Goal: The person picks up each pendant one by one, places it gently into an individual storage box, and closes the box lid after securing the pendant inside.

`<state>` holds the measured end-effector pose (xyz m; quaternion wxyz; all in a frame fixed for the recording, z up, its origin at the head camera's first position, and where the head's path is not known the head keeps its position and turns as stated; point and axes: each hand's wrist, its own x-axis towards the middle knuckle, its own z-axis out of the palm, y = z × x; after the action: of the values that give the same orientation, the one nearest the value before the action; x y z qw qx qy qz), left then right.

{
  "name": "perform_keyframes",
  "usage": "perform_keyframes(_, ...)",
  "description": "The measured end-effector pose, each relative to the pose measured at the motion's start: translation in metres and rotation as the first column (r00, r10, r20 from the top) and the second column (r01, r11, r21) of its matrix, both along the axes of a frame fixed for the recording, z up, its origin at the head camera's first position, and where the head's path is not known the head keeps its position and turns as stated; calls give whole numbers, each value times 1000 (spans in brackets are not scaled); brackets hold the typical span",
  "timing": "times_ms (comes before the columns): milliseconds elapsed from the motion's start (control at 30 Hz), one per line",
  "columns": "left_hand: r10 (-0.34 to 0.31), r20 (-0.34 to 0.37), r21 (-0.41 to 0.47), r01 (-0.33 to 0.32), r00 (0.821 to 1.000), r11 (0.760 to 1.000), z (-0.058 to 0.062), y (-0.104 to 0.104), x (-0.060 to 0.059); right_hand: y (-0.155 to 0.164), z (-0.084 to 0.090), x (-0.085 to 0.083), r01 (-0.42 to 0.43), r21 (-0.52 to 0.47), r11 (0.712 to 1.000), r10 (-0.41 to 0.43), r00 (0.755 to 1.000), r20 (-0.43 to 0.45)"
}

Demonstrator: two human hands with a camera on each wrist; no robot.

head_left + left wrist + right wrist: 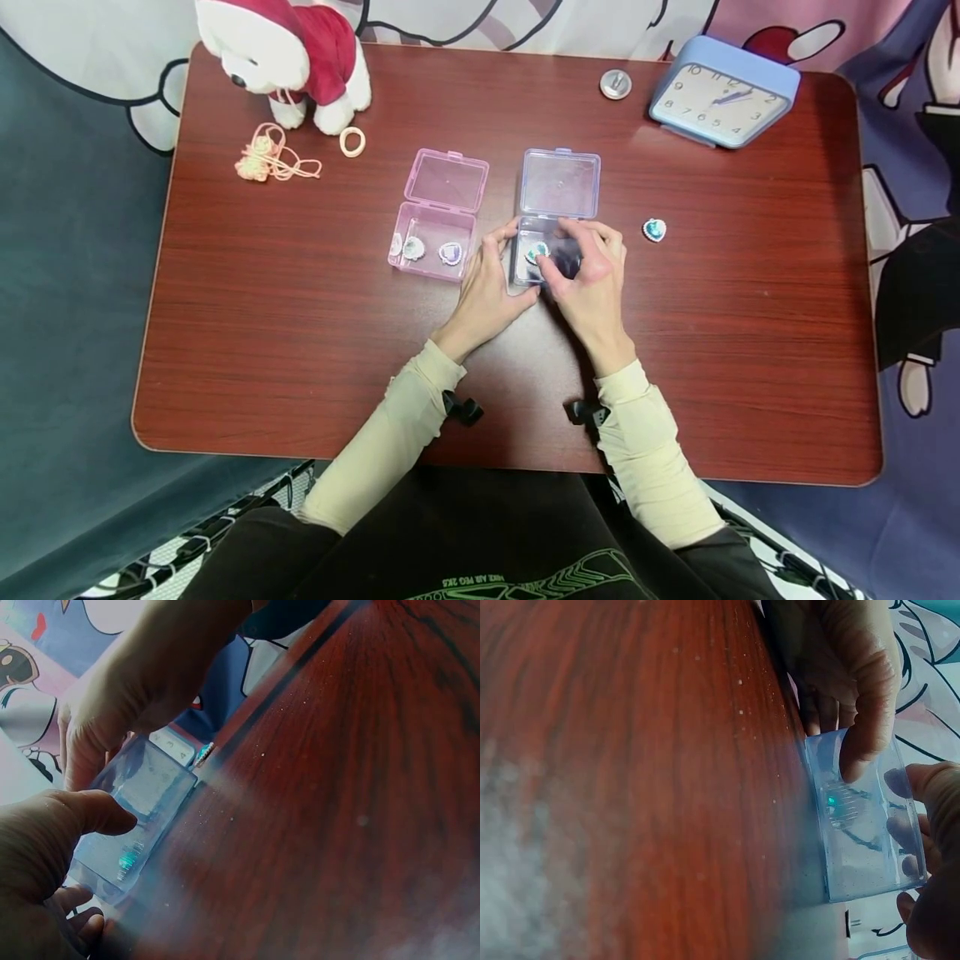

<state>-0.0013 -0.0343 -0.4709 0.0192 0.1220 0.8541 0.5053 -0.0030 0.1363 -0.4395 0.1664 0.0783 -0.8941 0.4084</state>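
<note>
In the head view a clear blue plastic box [560,185] stands on the table with its lid swung back. My left hand [486,287] holds the box at its left side, thumb along the near wall. A teal gem with a pale rim [536,250] lies inside, near the left end; its green [832,801] shows through the wall in the right wrist view. My right hand [592,275] reaches over the box's right half, thumb beside the gem, fingers bent loosely. Left of it sits an open pink box [447,181] with several small ornaments [450,253].
Another teal gem [654,230] lies right of the boxes. At the back are a blue clock [722,96], a small round metal piece [615,84] and a plush dog in red [322,58]. Pale yarn [262,158] and a wooden ring [352,142] lie by the dog.
</note>
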Motion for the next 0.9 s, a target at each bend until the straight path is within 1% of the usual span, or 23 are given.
perform_keyframes(67,-4,7,-11,4,1000,1000,4,-1,0,1,0,1,9,-15,1000,-9,1000,3)
perform_keyframes(133,-5,13,-21,5,1000,1000,7,-1,1,3,1,2,35,-46,998,-35,999,0)
perform_keyframes(267,-4,13,-22,4,1000,1000,7,-1,1,18,1,1,132,-121,984,-135,991,-14)
perform_keyframes(333,-6,14,-19,7,1000,1000,7,0,1,30,-1,0,194,-147,970,-197,980,-8)
perform_keyframes(433,-11,14,-19,11,1000,1000,8,0,1,50,-4,-2,279,-159,947,-282,959,1)
perform_keyframes(567,-12,7,-27,12,1000,1000,8,0,1,73,-9,-4,369,-132,920,-368,929,33)
perform_keyframes(667,-11,4,-30,11,1000,999,8,0,1,85,-13,-7,402,-114,908,-398,916,56)
perform_keyframes(800,-14,4,-22,14,1000,1000,9,0,1,97,-17,-12,415,-118,902,-407,909,86)
perform_keyframes(900,-16,2,-21,16,1000,1000,8,0,0,105,-20,-17,424,-94,901,-412,902,130)
